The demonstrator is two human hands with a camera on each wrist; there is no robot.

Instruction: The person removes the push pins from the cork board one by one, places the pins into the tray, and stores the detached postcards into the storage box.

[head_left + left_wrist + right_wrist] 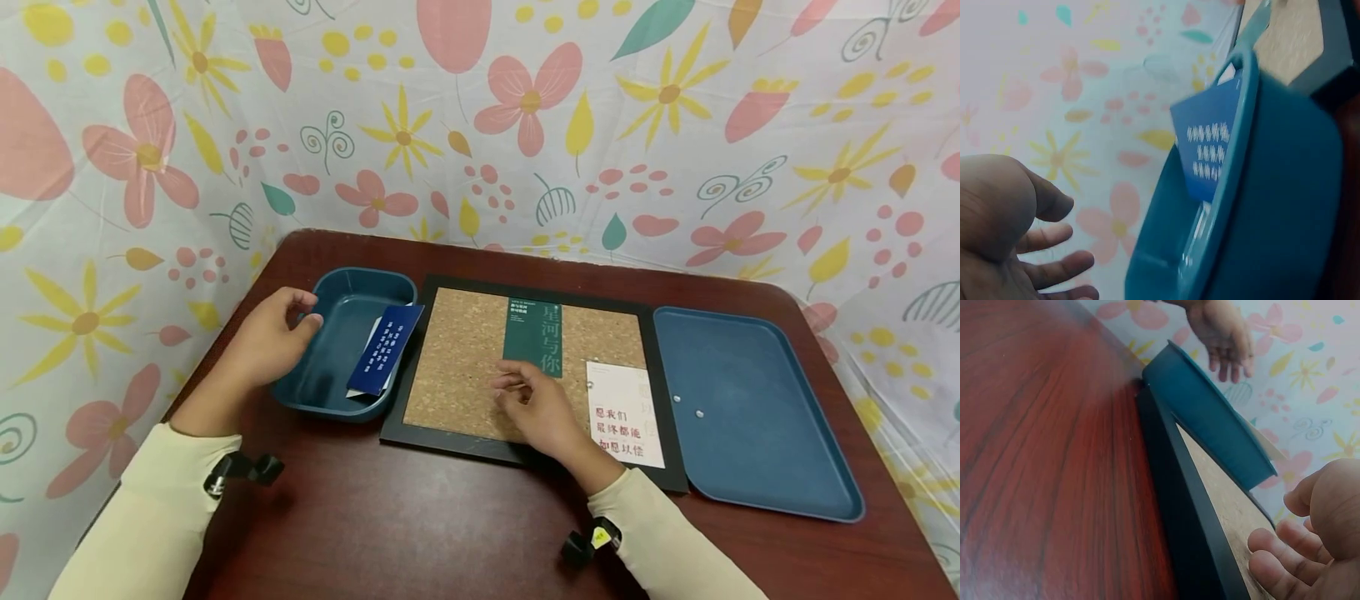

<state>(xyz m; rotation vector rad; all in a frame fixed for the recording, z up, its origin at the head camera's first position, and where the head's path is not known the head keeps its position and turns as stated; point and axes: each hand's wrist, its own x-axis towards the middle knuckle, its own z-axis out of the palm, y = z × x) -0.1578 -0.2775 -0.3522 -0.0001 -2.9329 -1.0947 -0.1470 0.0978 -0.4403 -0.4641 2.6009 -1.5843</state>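
My left hand [270, 342] hovers at the left rim of a deep blue bin [333, 333], fingers loosely bent and holding nothing. Inside that bin, a dark blue card [386, 350] with white writing leans on the right wall, over paler cards. Over a black-framed cork board [457, 358] is my right hand [540, 412], its fingers relaxed around nothing. Just beyond those fingers, a green card [532, 329] lies at the board's upper edge. A white card with red writing [622, 417] occupies the lower right corner, partly past my right wrist.
Right of the board lies a flat blue tray [765, 417], with two small shiny pieces, one of them a white dot [699, 413], near its left side. The reddish-brown table [420, 517] meets a flower-patterned cloth [450, 167] at the back and left.
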